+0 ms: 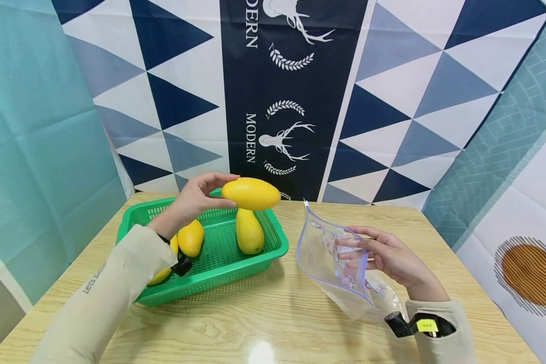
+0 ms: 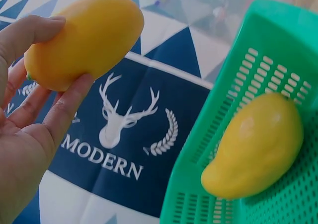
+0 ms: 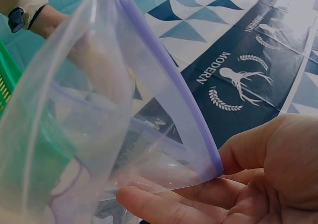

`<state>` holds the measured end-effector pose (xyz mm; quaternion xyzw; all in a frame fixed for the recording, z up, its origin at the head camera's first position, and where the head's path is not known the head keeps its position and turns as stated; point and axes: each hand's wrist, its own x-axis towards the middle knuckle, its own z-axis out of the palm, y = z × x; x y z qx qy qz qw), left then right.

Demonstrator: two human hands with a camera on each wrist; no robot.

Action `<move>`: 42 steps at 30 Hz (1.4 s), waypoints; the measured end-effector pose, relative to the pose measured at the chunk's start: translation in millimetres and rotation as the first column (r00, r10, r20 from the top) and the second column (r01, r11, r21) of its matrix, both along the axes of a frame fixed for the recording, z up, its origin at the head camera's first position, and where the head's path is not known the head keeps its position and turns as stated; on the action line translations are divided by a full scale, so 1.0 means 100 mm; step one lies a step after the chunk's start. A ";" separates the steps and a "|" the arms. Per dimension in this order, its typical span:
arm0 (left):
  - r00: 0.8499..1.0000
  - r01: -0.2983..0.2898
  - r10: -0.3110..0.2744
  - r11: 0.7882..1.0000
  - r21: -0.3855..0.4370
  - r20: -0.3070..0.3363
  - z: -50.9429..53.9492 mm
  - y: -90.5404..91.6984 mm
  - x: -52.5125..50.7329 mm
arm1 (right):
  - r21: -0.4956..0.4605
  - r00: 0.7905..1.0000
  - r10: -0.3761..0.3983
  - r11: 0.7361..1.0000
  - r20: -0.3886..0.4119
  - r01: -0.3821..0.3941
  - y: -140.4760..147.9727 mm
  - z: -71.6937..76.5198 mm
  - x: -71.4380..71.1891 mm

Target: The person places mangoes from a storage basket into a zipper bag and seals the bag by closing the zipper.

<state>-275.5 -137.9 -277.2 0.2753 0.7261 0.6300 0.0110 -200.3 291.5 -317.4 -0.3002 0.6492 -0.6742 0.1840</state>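
Observation:
A yellow mango (image 1: 251,193) is pinched between the thumb and fingers of my left hand (image 1: 200,194), lifted above the right end of a green basket (image 1: 273,253). The left wrist view shows the held mango (image 2: 94,40) with its small green tip near my fingers. My right hand (image 1: 387,255) grips the edge of a clear zip bag (image 1: 327,258) with a purple rim. In the right wrist view, the bag's mouth gapes and its purple zip strip (image 3: 174,85) meets my thumb and fingers. Printed figures mark the bag.
Inside the basket lie another mango (image 1: 250,232) at the right and further yellow fruit (image 1: 191,238) at the left, partly behind my left arm. Both stand on a wooden table (image 1: 255,313). A patterned cloth (image 1: 277,91) hangs behind the table.

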 end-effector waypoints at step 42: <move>0.952 0.294 -0.281 0.951 0.097 -0.124 -0.32 0.56 0.54 | 0.028 1.000 -0.030 0.999 0.006 0.030 -0.04 0.02 0.04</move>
